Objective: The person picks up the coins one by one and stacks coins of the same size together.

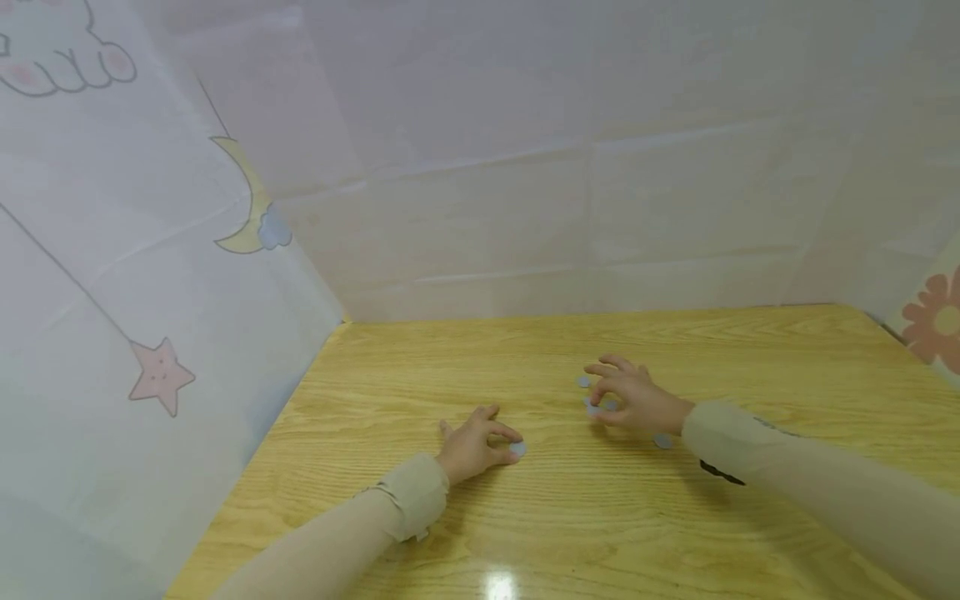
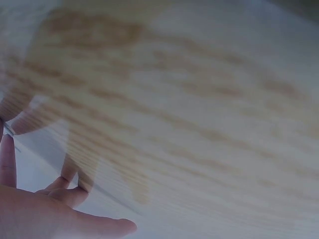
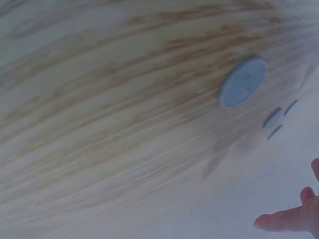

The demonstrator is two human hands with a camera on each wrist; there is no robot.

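Note:
In the head view, my left hand (image 1: 474, 446) pinches a small, flat grey coin-like disc (image 1: 518, 448) between thumb and forefinger, just over the table. The left wrist view shows this hand (image 2: 55, 214) at the lower left edge. My right hand (image 1: 633, 398) is farther to the right, thumb and forefinger pinching another pale disc (image 1: 593, 411), the other fingers extended. Near it lie a disc (image 1: 583, 381) beyond the fingertips and one (image 1: 611, 405) beside the thumb. Another disc (image 1: 662, 442) lies below the right wrist; in the right wrist view this disc (image 3: 243, 82) looks largest.
Both hands work over a light wood-grain table (image 1: 360, 383). Pale sheets (image 1: 480, 167) printed with a moon (image 1: 243, 225), a star (image 1: 162, 375) and a flower (image 1: 937, 321) enclose its back and sides. Light glares off the table's near side.

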